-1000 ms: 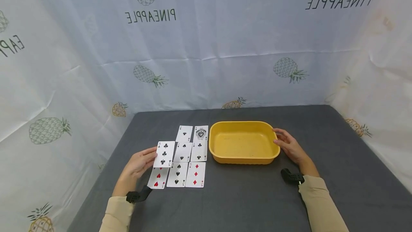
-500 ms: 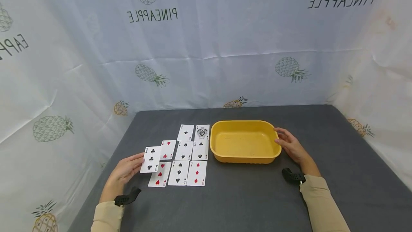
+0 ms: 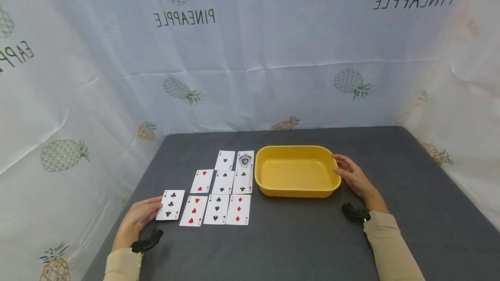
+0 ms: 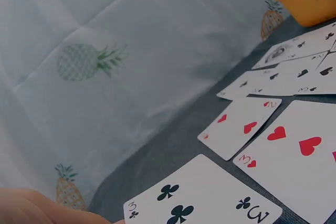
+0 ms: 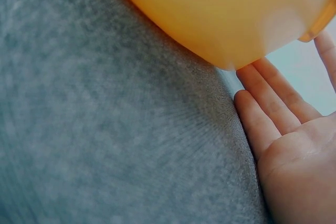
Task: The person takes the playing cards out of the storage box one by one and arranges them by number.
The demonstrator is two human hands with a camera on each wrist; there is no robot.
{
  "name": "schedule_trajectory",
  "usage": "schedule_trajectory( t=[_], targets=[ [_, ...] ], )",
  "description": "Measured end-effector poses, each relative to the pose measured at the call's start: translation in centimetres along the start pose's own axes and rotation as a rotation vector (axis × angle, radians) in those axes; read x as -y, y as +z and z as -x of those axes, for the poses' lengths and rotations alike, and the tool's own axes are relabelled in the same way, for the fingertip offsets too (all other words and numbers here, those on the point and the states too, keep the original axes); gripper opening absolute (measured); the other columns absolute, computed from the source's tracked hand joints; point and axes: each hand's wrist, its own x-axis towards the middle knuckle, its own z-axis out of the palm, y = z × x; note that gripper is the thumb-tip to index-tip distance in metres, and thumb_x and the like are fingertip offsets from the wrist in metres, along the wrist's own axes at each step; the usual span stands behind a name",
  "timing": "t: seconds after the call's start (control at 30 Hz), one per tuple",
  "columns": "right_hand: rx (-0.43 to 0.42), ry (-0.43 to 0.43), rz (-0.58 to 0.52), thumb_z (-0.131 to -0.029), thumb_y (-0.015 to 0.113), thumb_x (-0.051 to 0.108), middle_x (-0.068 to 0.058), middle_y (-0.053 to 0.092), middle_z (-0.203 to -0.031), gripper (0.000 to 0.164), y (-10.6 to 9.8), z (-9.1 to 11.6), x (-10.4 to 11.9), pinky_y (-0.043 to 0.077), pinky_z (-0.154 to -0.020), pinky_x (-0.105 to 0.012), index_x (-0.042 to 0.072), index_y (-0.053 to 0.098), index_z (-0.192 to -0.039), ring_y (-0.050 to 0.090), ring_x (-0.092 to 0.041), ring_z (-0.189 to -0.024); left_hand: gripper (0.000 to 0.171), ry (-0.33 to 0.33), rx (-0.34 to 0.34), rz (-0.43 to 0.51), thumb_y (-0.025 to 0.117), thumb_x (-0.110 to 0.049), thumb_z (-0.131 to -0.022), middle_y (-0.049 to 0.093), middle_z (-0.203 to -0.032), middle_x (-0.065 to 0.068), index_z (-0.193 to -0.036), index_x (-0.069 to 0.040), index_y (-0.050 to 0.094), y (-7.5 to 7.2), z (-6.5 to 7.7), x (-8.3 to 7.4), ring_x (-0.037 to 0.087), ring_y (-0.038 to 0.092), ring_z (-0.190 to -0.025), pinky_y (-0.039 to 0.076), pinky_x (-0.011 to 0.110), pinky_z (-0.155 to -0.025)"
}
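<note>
At the left of the grid of cards, my left hand point(image 3: 139, 214) pinches a three of clubs playing card point(image 3: 170, 205) by its left edge. That card lies beside the three of hearts point(image 3: 193, 211), face up; its lower part runs out of the left wrist view. Above the three of hearts is the two of hearts point(image 3: 202, 181). My right hand point(image 3: 354, 180) rests against the right end of a yellow plastic tray point(image 3: 298, 193), its straight fingers point(image 5: 270, 98) at the outer wall and its thumb near the rim.
Right of the hearts lie the three of spades point(image 3: 216, 209), three of diamonds point(image 3: 238, 210), two of spades point(image 3: 223, 182) and two of clubs point(image 3: 242, 181). Behind them are two aces, clubs point(image 3: 224, 160) and spades point(image 3: 245, 159). A pineapple-print curtain point(image 3: 250, 94) surrounds the dark table point(image 3: 297, 242).
My left hand has moved left and toward me with the three of clubs, from over the two of hearts, uncovering it, to beside the three of hearts. My right hand stays at the tray.
</note>
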Motion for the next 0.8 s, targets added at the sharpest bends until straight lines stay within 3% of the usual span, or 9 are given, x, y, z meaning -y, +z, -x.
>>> schedule_trajectory(
  t=[0.23, 0.43, 0.53, 0.63, 0.73, 0.8],
  targets=[
    [0.006, 0.007, 0.001, -0.099, 0.048, 0.003, 0.017, 0.058, -0.121, 0.04, -0.07, 0.09, 0.04, 0.051, -0.088, -0.008, 0.02, 0.043, -0.134, 0.06, 0.004, -0.105, 0.051, 0.005, -0.003, -0.015, 0.06, -0.003, -0.09, 0.067, -0.079, -0.014, -0.135, 0.015, 0.044, -0.31, -0.31, 0.82, -0.003, 0.061, -0.07, 0.055, 0.016, -0.063],
    [0.008, -0.001, -0.003, -0.099, 0.047, 0.002, 0.016, 0.059, -0.121, 0.039, -0.12, 0.02, 0.06, 0.052, -0.087, -0.01, 0.018, 0.043, -0.135, 0.06, 0.004, -0.105, 0.051, 0.022, -0.026, -0.066, 0.06, -0.006, -0.091, 0.068, -0.083, -0.011, -0.135, 0.015, 0.044, -0.12, -0.03, 0.61, -0.004, 0.061, -0.07, 0.055, 0.015, -0.063],
    [0.007, 0.006, 0.016, -0.099, 0.047, 0.003, 0.017, 0.058, -0.122, 0.04, -0.07, 0.0, 0.16, 0.052, -0.088, -0.009, 0.017, 0.042, -0.136, 0.06, 0.004, -0.105, 0.051, 0.022, -0.05, -0.098, 0.06, -0.007, -0.092, 0.073, -0.095, 0.005, -0.135, 0.014, 0.045, 0.06, 0.18, 0.36, -0.003, 0.061, -0.073, 0.056, 0.016, -0.064],
    [0.008, 0.01, 0.034, -0.099, 0.048, 0.005, 0.018, 0.057, -0.123, 0.041, 0.01, 0.1, 0.3, 0.051, -0.088, -0.008, 0.016, 0.041, -0.138, 0.06, 0.004, -0.107, 0.049, 0.012, -0.077, -0.15, 0.059, -0.01, -0.093, 0.066, -0.118, 0.024, -0.135, 0.012, 0.047, 0.16, 0.36, 0.18, -0.001, 0.063, -0.079, 0.058, 0.018, -0.068],
    [0.009, 0.008, 0.041, -0.099, 0.048, 0.005, 0.018, 0.056, -0.124, 0.042, 0.04, 0.18, 0.34, 0.05, -0.089, -0.008, 0.014, 0.039, -0.139, 0.059, 0.005, -0.107, 0.046, 0.016, -0.087, -0.196, 0.057, -0.012, -0.094, 0.056, -0.133, 0.03, -0.134, 0.01, 0.049, 0.19, 0.53, -0.02, 0.003, 0.065, -0.084, 0.059, 0.022, -0.073],
    [0.01, 0.008, 0.038, -0.099, 0.047, 0.004, 0.018, 0.056, -0.124, 0.042, 0.01, 0.19, 0.29, 0.05, -0.089, -0.008, 0.014, 0.039, -0.139, 0.059, 0.004, -0.107, 0.045, 0.025, -0.085, -0.218, 0.056, -0.012, -0.095, 0.055, -0.133, 0.03, -0.133, 0.011, 0.05, 0.2, 0.67, -0.12, 0.007, 0.067, -0.087, 0.06, 0.025, -0.075]
  ],
)
